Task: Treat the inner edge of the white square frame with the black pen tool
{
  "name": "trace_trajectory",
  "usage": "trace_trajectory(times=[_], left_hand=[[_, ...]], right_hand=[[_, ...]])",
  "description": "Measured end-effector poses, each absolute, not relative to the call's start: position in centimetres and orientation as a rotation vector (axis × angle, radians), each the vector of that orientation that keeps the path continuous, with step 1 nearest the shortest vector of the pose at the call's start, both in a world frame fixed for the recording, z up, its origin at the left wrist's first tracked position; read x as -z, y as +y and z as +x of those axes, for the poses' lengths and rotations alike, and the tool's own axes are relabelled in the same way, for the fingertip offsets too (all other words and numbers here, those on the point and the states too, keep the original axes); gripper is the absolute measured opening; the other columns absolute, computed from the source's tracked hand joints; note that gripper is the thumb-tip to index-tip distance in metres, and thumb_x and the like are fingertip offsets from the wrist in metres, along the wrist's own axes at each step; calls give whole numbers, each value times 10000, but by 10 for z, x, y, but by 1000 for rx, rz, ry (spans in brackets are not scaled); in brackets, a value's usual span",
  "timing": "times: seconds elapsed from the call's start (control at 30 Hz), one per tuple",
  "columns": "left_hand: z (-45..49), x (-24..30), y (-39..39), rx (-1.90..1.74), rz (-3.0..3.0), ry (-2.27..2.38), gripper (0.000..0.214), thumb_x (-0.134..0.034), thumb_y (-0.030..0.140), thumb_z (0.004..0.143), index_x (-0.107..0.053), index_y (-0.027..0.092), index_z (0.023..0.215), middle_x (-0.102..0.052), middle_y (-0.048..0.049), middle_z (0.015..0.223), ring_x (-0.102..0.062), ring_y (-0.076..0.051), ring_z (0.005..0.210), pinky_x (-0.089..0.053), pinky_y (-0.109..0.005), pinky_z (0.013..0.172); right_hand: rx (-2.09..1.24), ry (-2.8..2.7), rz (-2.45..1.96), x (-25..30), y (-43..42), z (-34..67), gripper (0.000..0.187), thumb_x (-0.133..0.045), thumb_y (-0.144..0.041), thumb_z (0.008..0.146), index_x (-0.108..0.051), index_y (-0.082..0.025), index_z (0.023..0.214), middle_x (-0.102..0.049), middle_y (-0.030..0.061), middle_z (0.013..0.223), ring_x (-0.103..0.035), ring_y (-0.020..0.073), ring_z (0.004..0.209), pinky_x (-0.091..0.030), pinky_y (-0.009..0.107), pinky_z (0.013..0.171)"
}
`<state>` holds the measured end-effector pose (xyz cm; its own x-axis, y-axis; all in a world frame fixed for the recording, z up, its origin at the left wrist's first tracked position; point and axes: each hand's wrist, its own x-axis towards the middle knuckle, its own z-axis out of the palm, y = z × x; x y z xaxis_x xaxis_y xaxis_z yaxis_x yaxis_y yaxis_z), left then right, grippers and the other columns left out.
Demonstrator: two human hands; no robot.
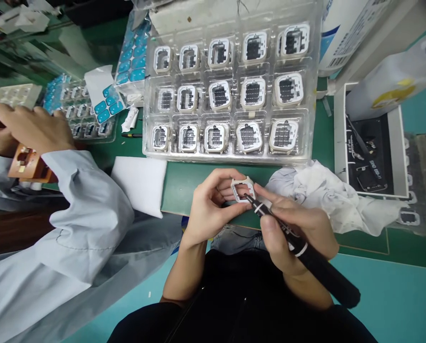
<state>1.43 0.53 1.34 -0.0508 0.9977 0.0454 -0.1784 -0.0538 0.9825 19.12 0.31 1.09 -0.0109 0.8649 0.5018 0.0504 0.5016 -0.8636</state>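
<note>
My left hand [209, 205] is closed on a small whitish watch case frame [248, 185], gripped by its edges with its open middle facing up. In my right hand [298, 228] is a black pen-shaped tool [305, 257] with white rings; its narrow tip points into the frame's lower inner edge. Fingertips of the right hand come close to the frame's right side; I cannot tell whether they touch it. Just beyond my hands lies a clear plastic tray [194, 156] with several similar frames, many with dark inner parts, in its compartments.
At left, a co-worker's hands [34, 124] are above an orange-brown fixture [29, 164]. A white foam sheet [139, 183] lies left of my hands. To the right are a crumpled white cloth [327, 190], a white box [373, 190] with tweezers, and a bottle [394, 81].
</note>
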Motion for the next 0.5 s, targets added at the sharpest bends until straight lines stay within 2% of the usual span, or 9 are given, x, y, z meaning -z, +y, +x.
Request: trace_trajectory(times=[0.13,0.23,0.4,0.43,0.5], left_hand=[[11,-14,6,-1367,1019,1030,594,-1156,163,718,-796,225,1186,-904,-18,1054,-925,-196,975,-763,-216,882],[10,-14,7,-1370,1010,1000,585,-1156,149,714,-800,228,1171,-900,-10,1035,-916,-171,952,-743,-179,851],[8,-12,9,-1381,1012,1023,582,-1166,179,702,-792,226,1147,-892,-16,1052,-910,-174,948,-741,-195,850],[8,-10,9,-1375,1019,1029,586,-1167,192,702,-788,224,1147,-891,-20,1051,-910,-182,951,-744,-207,853],[10,-8,9,-1352,1036,1029,587,-1159,222,725,-773,221,1168,-895,-38,1069,-912,-200,966,-754,-243,878]], right_hand=[[-602,-1419,-715,0,3,182,148,-775,-158,1032,-732,-267,1123,-801,-27,862,-921,283,1058,-810,456,1031],[-592,-1437,-677,2,6,178,180,-765,-136,1032,-750,-255,1166,-813,-11,880,-917,299,1109,-811,460,1022],[-562,-1517,-580,-10,13,184,397,-762,-22,940,-739,-201,1294,-824,-8,919,-891,244,804,-817,497,1015],[-575,-1521,-583,-10,12,187,389,-764,-27,943,-737,-205,1287,-834,-5,934,-891,243,801,-814,502,1026],[-585,-1494,-676,-8,6,192,259,-794,-131,988,-730,-247,1211,-862,2,977,-910,262,866,-820,497,1002]])
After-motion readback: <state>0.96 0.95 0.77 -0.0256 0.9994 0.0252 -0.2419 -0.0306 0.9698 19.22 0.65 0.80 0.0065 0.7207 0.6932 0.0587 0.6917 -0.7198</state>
